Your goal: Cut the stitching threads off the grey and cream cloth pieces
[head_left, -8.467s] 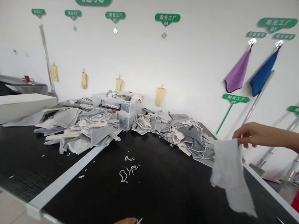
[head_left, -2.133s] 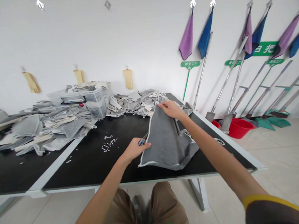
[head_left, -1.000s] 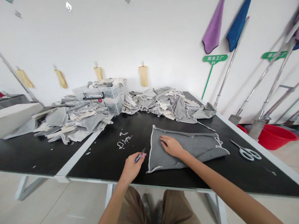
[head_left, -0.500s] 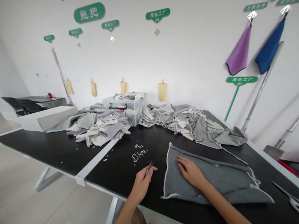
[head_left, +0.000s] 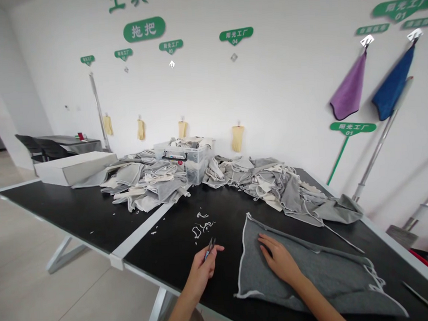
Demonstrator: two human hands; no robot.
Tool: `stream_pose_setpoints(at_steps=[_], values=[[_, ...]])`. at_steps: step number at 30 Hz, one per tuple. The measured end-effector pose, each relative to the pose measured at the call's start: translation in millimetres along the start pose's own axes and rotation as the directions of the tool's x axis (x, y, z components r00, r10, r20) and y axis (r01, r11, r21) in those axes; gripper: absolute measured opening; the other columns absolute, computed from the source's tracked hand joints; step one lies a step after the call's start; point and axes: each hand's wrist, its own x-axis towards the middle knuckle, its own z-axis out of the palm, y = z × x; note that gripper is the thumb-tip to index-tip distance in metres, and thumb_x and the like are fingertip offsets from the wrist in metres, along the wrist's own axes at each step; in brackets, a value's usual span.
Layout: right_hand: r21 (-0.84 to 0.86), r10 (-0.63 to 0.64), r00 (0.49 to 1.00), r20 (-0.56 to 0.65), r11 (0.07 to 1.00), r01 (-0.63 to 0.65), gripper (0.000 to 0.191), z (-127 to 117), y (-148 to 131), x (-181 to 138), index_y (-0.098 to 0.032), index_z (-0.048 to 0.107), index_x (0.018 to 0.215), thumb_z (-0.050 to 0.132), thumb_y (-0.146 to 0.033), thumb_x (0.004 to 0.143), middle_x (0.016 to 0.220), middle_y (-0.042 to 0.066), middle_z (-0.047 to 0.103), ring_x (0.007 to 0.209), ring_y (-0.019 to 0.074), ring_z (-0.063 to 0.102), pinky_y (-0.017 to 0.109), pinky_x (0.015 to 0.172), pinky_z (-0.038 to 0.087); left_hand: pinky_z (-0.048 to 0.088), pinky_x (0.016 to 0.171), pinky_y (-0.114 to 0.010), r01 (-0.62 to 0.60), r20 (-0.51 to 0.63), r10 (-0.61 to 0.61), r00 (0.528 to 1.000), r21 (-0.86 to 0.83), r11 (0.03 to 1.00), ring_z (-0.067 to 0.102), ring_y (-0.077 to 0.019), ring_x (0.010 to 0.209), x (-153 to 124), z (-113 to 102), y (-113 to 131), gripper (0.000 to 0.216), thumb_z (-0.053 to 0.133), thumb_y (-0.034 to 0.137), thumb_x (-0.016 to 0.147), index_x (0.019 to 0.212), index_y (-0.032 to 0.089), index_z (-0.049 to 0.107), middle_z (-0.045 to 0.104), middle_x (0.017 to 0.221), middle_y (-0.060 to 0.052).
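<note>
My left hand [head_left: 203, 269] is closed round small thread snips [head_left: 210, 249], their blades pointing up and away from me, above the table just left of the grey cloth. My right hand [head_left: 279, 261] rests with its fingers stretched out on the grey cloth [head_left: 328, 275]. This cloth lies spread on the black table and has a white stitched edge, with loose white threads [head_left: 376, 276] at its right end. Beyond my left hand are several white thread scraps [head_left: 201, 227].
Heaps of grey cloths [head_left: 270, 176] lie along the table's back, beside a clear plastic box [head_left: 190, 162] full of cloths. A white box [head_left: 75, 166] stands far left. Large scissors [head_left: 423, 300] lie at the right, partly out of view. The black table [head_left: 150, 248] has a pale seam.
The view has tilted up a little, so the table sits lower in the picture. My left hand has turned the snips more upright. My right hand stays on the cloth.
</note>
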Motion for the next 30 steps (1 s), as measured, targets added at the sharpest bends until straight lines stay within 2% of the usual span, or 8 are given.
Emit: stream_pose_setpoints(at_steps=[11,15,18,21,23,26,28,30], values=[[0.024,0.008,0.999,0.046,1.0,-0.009,0.042,-3.2,0.6,1.0,-0.016,0.066,0.122,0.041,-0.035,0.094,0.137,0.011,0.057,0.128,0.0243,0.052,0.042,0.112,0.036,0.014,0.045,-0.021,-0.02,0.004,0.02,1.0,0.007,1.0,0.019,-0.0052,0.05,-0.5,-2.6,-6.3,0.048,0.06,0.056,0.086,0.106,0.013,0.068,0.023,0.058,0.01],[0.005,-0.021,0.999,0.033,1.0,0.021,0.037,-16.6,-6.7,7.8,-0.019,0.07,0.113,0.045,-0.033,0.091,0.124,0.01,0.066,0.118,0.026,0.06,0.041,0.105,0.042,0.014,0.045,-0.021,-0.013,0.022,0.012,1.0,0.037,0.999,0.018,-0.0057,0.05,0.5,-2.8,-6.2,0.046,0.058,0.054,0.088,0.107,0.013,0.067,0.022,0.058,0.01],[0.025,0.009,0.995,-0.097,1.0,-0.007,0.035,-30.6,-13.1,27.4,-0.017,0.071,0.105,0.043,-0.033,0.091,0.107,0.011,0.071,0.101,0.0247,0.066,0.038,0.096,0.047,0.015,0.046,-0.021,-0.018,0.024,0.016,1.0,0.087,0.996,0.02,-0.006,0.051,0.4,-1.5,-4.9,0.045,0.057,0.052,0.09,0.108,0.013,0.067,0.023,0.059,0.009],[0.116,0.129,0.975,-0.18,0.987,-0.11,0.034,-35.6,-11.2,58.9,-0.016,0.071,0.102,0.051,-0.038,0.087,0.094,0.01,0.073,0.085,0.0223,0.067,0.034,0.083,0.051,0.016,0.046,-0.021,-0.019,0.031,0.015,0.999,0.123,0.992,0.02,-0.0061,0.051,0.4,-0.5,-3.5,0.045,0.057,0.052,0.09,0.108,0.013,0.067,0.023,0.06,0.009],[0.137,0.22,0.96,-0.171,0.971,-0.198,0.038,-31.0,-4.1,81.3,-0.014,0.072,0.103,0.058,-0.043,0.082,0.089,0.01,0.073,0.08,0.022,0.067,0.033,0.078,0.051,0.016,0.046,-0.021,-0.014,0.033,0.01,0.999,0.132,0.991,0.02,-0.0061,0.052,0.6,-0.4,-2.9,0.045,0.057,0.052,0.09,0.109,0.012,0.067,0.022,0.06,0.009],[0.111,0.321,0.941,-0.107,0.944,-0.309,0.054,-16.0,9.5,109.4,-0.011,0.072,0.107,0.066,-0.054,0.075,0.094,0.013,0.072,0.088,0.0255,0.067,0.033,0.081,0.05,0.015,0.046,-0.021,0.001,0.036,-0.006,0.999,0.131,0.991,0.019,-0.006,0.052,1.2,-1.0,-2.7,0.045,0.056,0.052,0.09,0.11,0.013,0.066,0.022,0.061,0.009],[0.129,0.361,0.93,-0.063,0.927,-0.351,0.061,-4.9,15.8,122.8,-0.009,0.073,0.107,0.067,-0.059,0.072,0.099,0.016,0.071,0.095,0.0279,0.066,0.034,0.083,0.049,0.015,0.045,-0.021,0.008,0.034,-0.013,0.999,0.128,0.992,0.019,-0.006,0.052,1.8,-1.6,-3.4,0.045,0.056,0.052,0.09,0.11,0.013,0.066,0.022,0.061,0.009],[0.165,0.364,0.931,-0.021,0.92,-0.356,0.058,4.7,18.3,132.2,-0.011,0.075,0.1,0.065,-0.061,0.073,0.099,0.016,0.072,0.095,0.0278,0.067,0.032,0.083,0.049,0.015,0.045,-0.021,0.008,0.023,-0.012,1.0,0.138,0.99,0.019,-0.0062,0.051,2.3,-2.2,-4.5,0.046,0.056,0.052,0.09,0.11,0.013,0.066,0.022,0.061,0.009]])
